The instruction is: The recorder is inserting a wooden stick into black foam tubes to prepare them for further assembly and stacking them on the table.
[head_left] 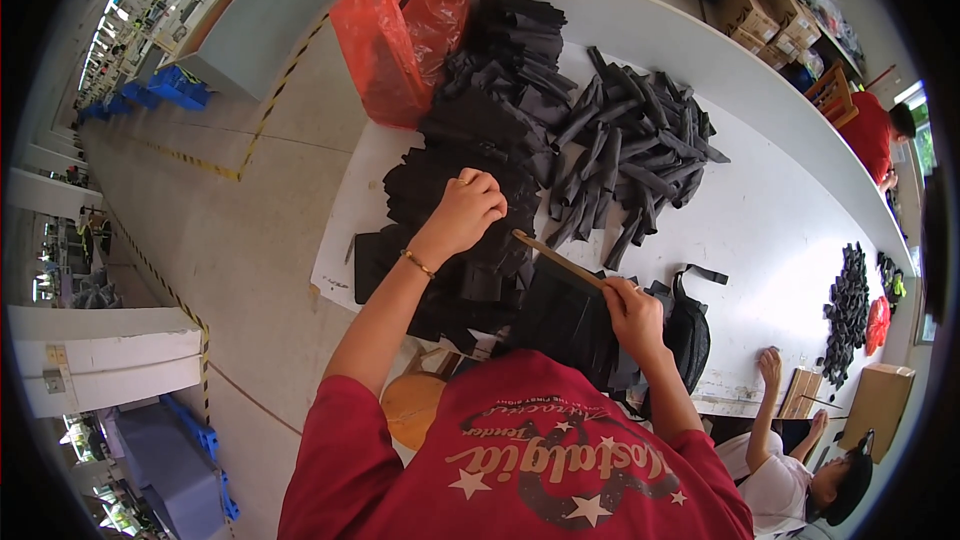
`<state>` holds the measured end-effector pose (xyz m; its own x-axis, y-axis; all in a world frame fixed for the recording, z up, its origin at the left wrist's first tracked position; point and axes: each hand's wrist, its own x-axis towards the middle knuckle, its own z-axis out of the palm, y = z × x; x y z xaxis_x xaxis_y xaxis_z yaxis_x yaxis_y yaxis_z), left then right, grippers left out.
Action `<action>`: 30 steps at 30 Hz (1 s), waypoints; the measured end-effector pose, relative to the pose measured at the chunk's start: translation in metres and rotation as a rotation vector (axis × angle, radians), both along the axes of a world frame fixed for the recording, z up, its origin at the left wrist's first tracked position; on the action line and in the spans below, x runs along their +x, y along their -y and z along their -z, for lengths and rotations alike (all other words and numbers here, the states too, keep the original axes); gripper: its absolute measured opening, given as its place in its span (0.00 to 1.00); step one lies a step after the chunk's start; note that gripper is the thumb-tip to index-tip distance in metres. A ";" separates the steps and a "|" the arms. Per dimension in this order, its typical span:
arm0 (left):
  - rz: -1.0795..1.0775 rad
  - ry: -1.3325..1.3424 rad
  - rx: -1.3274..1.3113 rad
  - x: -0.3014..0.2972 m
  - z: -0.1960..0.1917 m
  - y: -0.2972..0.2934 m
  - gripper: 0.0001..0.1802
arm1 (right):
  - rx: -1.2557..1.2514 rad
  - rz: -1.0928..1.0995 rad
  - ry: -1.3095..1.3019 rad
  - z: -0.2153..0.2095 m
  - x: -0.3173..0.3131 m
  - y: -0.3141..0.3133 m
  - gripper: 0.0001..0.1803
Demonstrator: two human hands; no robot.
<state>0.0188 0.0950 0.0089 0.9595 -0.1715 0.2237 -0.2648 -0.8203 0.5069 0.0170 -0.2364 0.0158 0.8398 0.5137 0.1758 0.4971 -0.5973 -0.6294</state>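
Note:
My left hand (463,208) is over the spread of black fabric pieces (500,125), its fingers curled together. Whatever they pinch, if anything, blends into the dark cloth. In my right hand (634,316) is a thin wooden stick (560,259), gripped at one end, its tip pointing left toward the cloth near my left hand. Black material (562,312) lies just in front of my body, below the stick. A heap of rolled or folded black fabric strips (640,145) sits beyond my right hand.
A red plastic bag (398,40) stands at the table's far left. A black bag with straps (688,332) lies right of my right hand. Farther right are another dark pile (845,315) and a co-worker (785,470). A wooden stool (413,408) is beneath the near edge.

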 end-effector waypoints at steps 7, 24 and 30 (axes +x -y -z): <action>-0.003 0.009 0.017 -0.004 0.000 -0.003 0.01 | -0.034 0.001 -0.002 0.000 0.002 0.003 0.05; -0.362 0.510 -0.225 -0.027 -0.033 0.091 0.13 | 0.308 0.001 -0.436 0.033 -0.012 -0.054 0.17; -0.529 -0.185 -2.196 -0.045 0.030 0.109 0.14 | 0.315 0.026 -0.329 0.035 -0.031 -0.077 0.15</action>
